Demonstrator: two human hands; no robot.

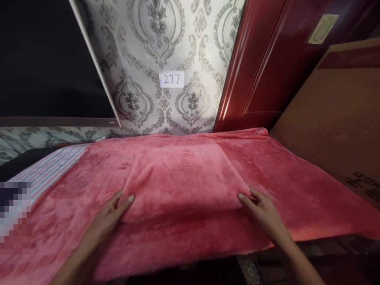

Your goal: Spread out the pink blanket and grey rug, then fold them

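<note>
A folded pink plush cloth (184,178) lies in the middle, its near edge lifted a little above the surface. My left hand (117,206) pinches its near left corner, thumb on top and fingers behind the edge. At the near right corner, my right hand (257,202) grips in the same way. Beneath is a larger pink plush cover (297,186) of like colour, spread across the surface.
A cardboard box (335,118) stands at the right, by a dark red wooden panel (267,59). A black screen (53,59) is at upper left. A paper label reading 277 (171,79) is on the patterned wall. Striped cloth (56,162) shows at left.
</note>
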